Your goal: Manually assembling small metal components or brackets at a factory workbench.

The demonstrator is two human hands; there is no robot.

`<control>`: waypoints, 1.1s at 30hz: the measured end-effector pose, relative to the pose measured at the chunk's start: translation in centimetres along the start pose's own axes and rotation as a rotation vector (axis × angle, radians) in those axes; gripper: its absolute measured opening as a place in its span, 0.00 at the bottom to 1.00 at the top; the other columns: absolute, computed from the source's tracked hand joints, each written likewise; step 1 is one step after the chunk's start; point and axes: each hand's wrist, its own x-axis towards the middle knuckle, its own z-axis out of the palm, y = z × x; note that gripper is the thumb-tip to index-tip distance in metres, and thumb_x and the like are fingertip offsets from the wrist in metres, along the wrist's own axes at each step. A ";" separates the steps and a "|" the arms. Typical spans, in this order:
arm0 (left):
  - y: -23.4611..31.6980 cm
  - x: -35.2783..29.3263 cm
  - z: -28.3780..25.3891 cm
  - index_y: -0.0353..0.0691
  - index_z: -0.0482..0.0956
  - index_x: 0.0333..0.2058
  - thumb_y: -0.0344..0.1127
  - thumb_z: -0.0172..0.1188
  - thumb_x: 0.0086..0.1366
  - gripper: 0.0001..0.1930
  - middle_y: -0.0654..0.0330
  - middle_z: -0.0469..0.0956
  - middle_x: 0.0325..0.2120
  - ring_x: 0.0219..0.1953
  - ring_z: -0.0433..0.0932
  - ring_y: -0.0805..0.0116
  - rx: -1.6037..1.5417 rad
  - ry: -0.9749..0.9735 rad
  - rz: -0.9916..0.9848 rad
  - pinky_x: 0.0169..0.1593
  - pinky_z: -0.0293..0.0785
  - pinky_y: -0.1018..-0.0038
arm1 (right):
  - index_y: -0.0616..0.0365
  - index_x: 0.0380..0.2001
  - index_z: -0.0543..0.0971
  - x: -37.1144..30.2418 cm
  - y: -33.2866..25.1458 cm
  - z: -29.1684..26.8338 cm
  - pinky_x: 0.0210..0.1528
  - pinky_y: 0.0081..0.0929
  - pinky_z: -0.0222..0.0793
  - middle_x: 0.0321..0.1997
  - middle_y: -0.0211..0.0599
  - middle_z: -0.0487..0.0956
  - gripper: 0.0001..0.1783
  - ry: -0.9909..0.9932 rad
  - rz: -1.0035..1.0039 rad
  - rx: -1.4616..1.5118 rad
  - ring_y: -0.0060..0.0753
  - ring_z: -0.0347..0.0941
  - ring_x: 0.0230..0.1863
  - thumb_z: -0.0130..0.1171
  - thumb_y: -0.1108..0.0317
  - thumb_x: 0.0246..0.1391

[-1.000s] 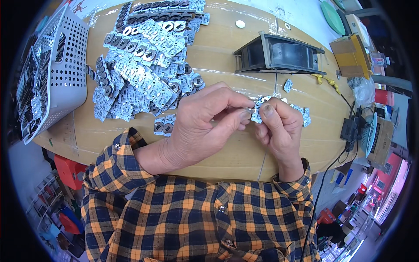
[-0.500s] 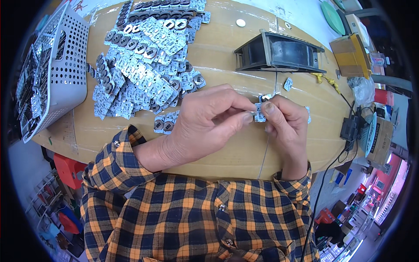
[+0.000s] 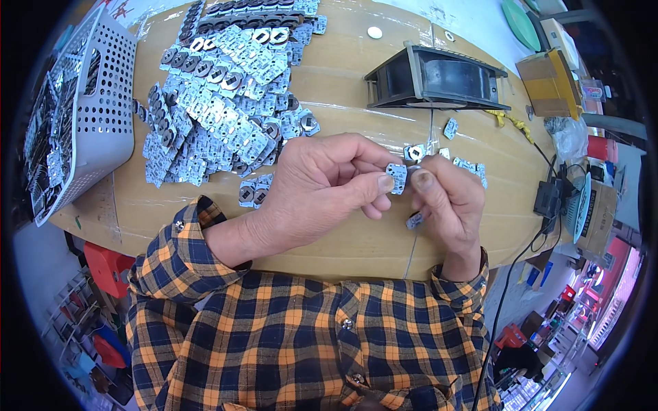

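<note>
Between the thumb and forefinger of my left hand (image 3: 322, 181) is a small pale circuit board (image 3: 395, 178), held up over the table. Close beside it, my right hand (image 3: 449, 202) is closed, its thumb and forefinger pinched together; what lies between them is hidden. Below its fingers shows a second small board piece (image 3: 415, 220); I cannot tell whether it is held or lies on the table. Just beyond my hands lies a board with a round, dark-centred metal part (image 3: 414, 153). Several loose boards (image 3: 473, 168) lie past my right hand.
A big heap of circuit boards (image 3: 219, 116) covers the table's left side, beside a white perforated basket (image 3: 106, 103) full of boards. At the far right stand a black fan (image 3: 439, 77) and a cardboard box (image 3: 548, 85). A black adapter with cables (image 3: 548, 200) sits at the right edge.
My hands have drawn slightly apart. The small board, between both hands before, is now in my left fingers alone and faces up. Another board piece has come into sight below my right fingers.
</note>
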 end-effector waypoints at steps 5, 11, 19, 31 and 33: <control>0.1 0.0 0.2 0.27 0.78 0.43 0.23 0.58 0.65 0.09 0.55 0.82 0.31 0.31 0.82 0.73 0.030 0.040 -0.028 0.33 0.83 0.79 | 0.64 0.24 0.76 0.2 0.2 0.4 0.19 0.20 0.58 0.16 0.29 0.71 0.12 0.042 -0.028 0.055 0.19 0.66 0.15 0.53 0.73 0.63; -0.3 0.0 0.3 0.27 0.78 0.42 0.23 0.58 0.65 0.08 0.54 0.81 0.31 0.30 0.82 0.73 0.004 0.031 -0.024 0.32 0.82 0.79 | 0.63 0.24 0.76 0.2 0.5 0.8 0.17 0.18 0.56 0.15 0.27 0.70 0.13 0.044 -0.029 0.089 0.16 0.64 0.14 0.52 0.70 0.64; -0.1 0.1 -0.6 0.28 0.77 0.42 0.25 0.58 0.66 0.08 0.52 0.81 0.31 0.29 0.83 0.70 -0.074 -0.095 -0.035 0.32 0.82 0.78 | 0.60 0.24 0.74 0.0 0.9 0.8 0.15 0.12 0.49 0.14 0.23 0.68 0.19 -0.062 0.287 0.680 0.10 0.58 0.13 0.48 0.61 0.68; -0.1 0.2 -0.7 0.34 0.80 0.36 0.25 0.70 0.54 0.11 0.59 0.81 0.27 0.25 0.81 0.74 0.657 0.041 0.541 0.29 0.75 0.82 | 0.61 0.26 0.74 0.0 0.9 1.6 0.16 0.11 0.50 0.15 0.23 0.69 0.16 0.066 0.248 0.603 0.09 0.57 0.13 0.48 0.64 0.67; -0.2 0.6 -0.8 0.35 0.80 0.36 0.26 0.71 0.53 0.12 0.59 0.81 0.26 0.24 0.80 0.74 0.735 0.039 0.584 0.28 0.74 0.82 | 0.60 0.26 0.75 0.0 0.5 1.4 0.16 0.10 0.50 0.15 0.23 0.69 0.15 0.070 0.271 0.608 0.09 0.57 0.13 0.48 0.65 0.66</control>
